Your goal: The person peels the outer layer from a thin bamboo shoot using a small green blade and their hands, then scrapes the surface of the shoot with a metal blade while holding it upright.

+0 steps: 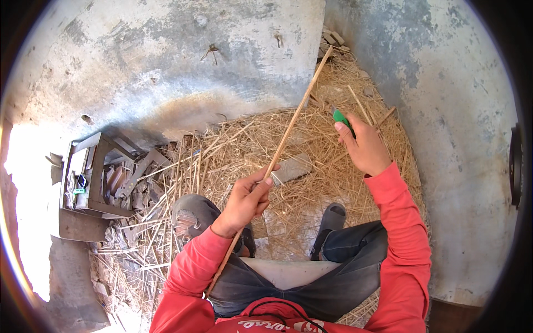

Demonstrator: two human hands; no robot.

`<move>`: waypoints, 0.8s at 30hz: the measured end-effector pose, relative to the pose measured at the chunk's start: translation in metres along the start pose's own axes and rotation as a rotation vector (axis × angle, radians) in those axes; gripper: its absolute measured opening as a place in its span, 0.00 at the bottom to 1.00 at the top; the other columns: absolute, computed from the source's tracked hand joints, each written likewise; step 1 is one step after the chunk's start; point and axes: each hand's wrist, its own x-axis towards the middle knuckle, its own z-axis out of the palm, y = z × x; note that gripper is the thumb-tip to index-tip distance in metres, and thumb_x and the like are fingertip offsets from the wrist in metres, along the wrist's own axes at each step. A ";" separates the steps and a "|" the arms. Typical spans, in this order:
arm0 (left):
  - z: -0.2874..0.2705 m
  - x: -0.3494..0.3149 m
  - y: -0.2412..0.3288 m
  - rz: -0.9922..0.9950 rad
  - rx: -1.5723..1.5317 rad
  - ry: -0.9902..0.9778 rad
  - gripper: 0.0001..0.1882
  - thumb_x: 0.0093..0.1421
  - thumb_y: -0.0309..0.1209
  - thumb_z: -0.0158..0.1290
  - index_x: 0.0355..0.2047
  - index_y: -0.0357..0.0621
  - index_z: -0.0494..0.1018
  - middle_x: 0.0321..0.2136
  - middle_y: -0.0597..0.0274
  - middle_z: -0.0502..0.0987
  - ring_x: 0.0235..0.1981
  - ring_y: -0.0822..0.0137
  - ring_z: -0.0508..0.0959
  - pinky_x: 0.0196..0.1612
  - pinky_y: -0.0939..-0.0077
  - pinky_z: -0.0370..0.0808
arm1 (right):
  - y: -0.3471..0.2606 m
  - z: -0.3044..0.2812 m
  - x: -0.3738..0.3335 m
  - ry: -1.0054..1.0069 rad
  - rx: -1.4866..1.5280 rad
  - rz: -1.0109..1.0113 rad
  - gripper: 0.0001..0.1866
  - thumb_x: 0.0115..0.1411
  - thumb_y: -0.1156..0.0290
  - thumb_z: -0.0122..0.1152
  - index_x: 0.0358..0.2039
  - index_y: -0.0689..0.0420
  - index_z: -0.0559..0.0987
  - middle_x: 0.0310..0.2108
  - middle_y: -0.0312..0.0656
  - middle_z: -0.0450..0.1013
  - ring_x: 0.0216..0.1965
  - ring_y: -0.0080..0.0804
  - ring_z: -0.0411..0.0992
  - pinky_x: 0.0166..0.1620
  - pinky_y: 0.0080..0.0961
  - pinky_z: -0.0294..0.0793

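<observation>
A long, thin wooden stick [296, 119] slants from beside my left thigh up toward the far wall. My left hand [244, 200] pinches it around its middle, thumb and forefinger on the wood. In my right hand [363, 145] is a green-handled utility knife [343, 120], its thumb lying along the handle and its short blade pointing up and left. The knife is apart from the stick, to the right of its upper half. Part of the knife's handle is hidden inside my palm.
Straw and wood shavings [327, 183] cover the floor around my feet. A flat grey block [292, 168] lies among them. At left stands a worn wooden frame [94, 177] with scraps beside it. Bare plaster walls rise ahead and at right [449, 139]. Loose bricks [334, 39] sit in the far corner.
</observation>
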 end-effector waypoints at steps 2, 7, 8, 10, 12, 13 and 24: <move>0.000 0.001 -0.001 -0.007 -0.015 0.004 0.22 0.75 0.33 0.43 0.66 0.40 0.64 0.17 0.79 0.50 0.13 0.82 0.51 0.17 0.82 0.51 | -0.009 0.005 -0.006 -0.026 0.058 -0.015 0.27 0.71 0.47 0.50 0.34 0.63 0.78 0.21 0.49 0.71 0.23 0.47 0.72 0.31 0.44 0.69; 0.003 0.004 -0.007 -0.003 -0.009 -0.008 0.22 0.75 0.33 0.44 0.66 0.41 0.65 0.16 0.77 0.55 0.12 0.82 0.56 0.16 0.82 0.54 | -0.051 0.039 -0.040 -0.359 0.019 -0.012 0.34 0.70 0.39 0.45 0.31 0.60 0.81 0.18 0.53 0.73 0.23 0.53 0.75 0.29 0.47 0.73; 0.004 0.004 -0.008 -0.011 -0.011 0.009 0.21 0.75 0.33 0.44 0.66 0.41 0.66 0.16 0.77 0.55 0.12 0.82 0.56 0.15 0.82 0.54 | -0.055 0.050 -0.046 -0.361 0.001 -0.041 0.34 0.69 0.39 0.45 0.30 0.60 0.81 0.18 0.53 0.73 0.23 0.54 0.75 0.29 0.48 0.74; 0.008 0.004 -0.012 -0.029 -0.018 0.040 0.21 0.75 0.33 0.45 0.65 0.41 0.66 0.15 0.77 0.55 0.12 0.81 0.57 0.15 0.82 0.55 | -0.059 0.066 -0.053 -0.366 -0.039 -0.094 0.34 0.69 0.39 0.46 0.29 0.60 0.81 0.19 0.54 0.74 0.24 0.56 0.76 0.29 0.49 0.74; 0.005 0.003 -0.014 -0.050 -0.049 0.022 0.21 0.75 0.33 0.45 0.65 0.41 0.67 0.15 0.77 0.56 0.12 0.81 0.57 0.15 0.82 0.55 | -0.051 0.071 -0.046 -0.305 -0.108 -0.124 0.34 0.69 0.39 0.46 0.29 0.60 0.81 0.20 0.55 0.75 0.24 0.56 0.76 0.29 0.50 0.74; 0.004 0.002 -0.013 -0.058 -0.065 0.013 0.21 0.75 0.32 0.45 0.65 0.41 0.67 0.15 0.77 0.56 0.11 0.81 0.57 0.15 0.82 0.55 | -0.046 0.073 -0.042 -0.274 -0.142 -0.141 0.34 0.69 0.39 0.45 0.30 0.60 0.82 0.21 0.56 0.75 0.25 0.56 0.77 0.29 0.50 0.74; 0.009 -0.013 -0.020 -0.059 0.181 -0.019 0.20 0.74 0.31 0.44 0.64 0.40 0.68 0.16 0.79 0.56 0.13 0.83 0.55 0.16 0.82 0.54 | 0.034 0.053 0.018 -0.141 -0.318 0.097 0.37 0.71 0.37 0.40 0.33 0.59 0.82 0.15 0.47 0.70 0.17 0.43 0.69 0.23 0.42 0.68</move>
